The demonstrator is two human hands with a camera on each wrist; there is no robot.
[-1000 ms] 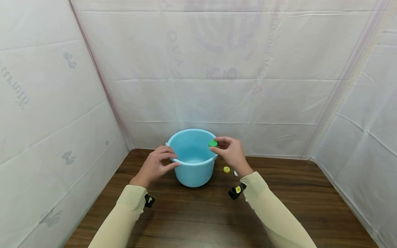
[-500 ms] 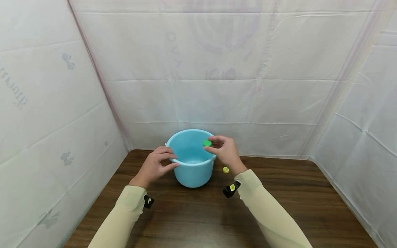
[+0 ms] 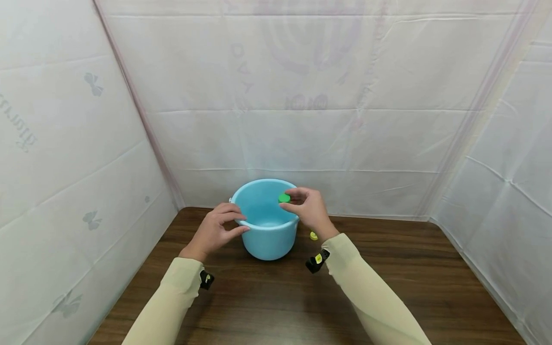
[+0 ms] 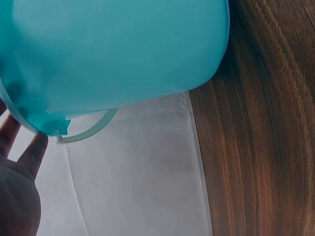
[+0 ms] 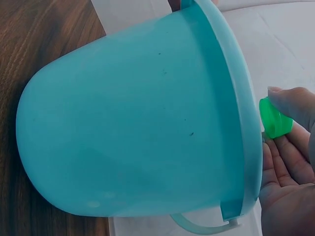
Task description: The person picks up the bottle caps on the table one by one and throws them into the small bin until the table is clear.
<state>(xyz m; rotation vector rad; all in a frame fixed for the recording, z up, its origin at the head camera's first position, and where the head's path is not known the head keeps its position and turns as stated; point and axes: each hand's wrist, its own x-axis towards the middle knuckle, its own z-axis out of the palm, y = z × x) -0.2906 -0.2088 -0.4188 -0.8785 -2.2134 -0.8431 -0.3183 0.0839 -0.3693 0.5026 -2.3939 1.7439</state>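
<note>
A light blue bucket (image 3: 269,244) stands upright on the table, its inside partly visible in the head view. My left hand (image 3: 217,230) holds its rim at the near left, thumb outside and fingers over the edge. In the left wrist view, fingers (image 4: 33,153) touch the rim near the handle's joint. Between thumb and fingers, my right hand (image 3: 311,211) pinches a green bottle cap (image 3: 284,198) above the bucket's right side. The right wrist view shows this green cap (image 5: 275,119) just beyond the rim, with ridged sides.
A small yellow cap (image 3: 314,236) lies on the dark wooden table (image 3: 258,297), right of the bucket and partly covered by my right wrist. White sheeting (image 3: 276,139) hangs behind and on both sides. The bucket's pale handle (image 4: 91,130) hangs at its side.
My right hand has carried the green cap leftward, from the bucket's right rim to over its opening. A white piece beside the yellow cap is now hidden. My left hand stays put.
</note>
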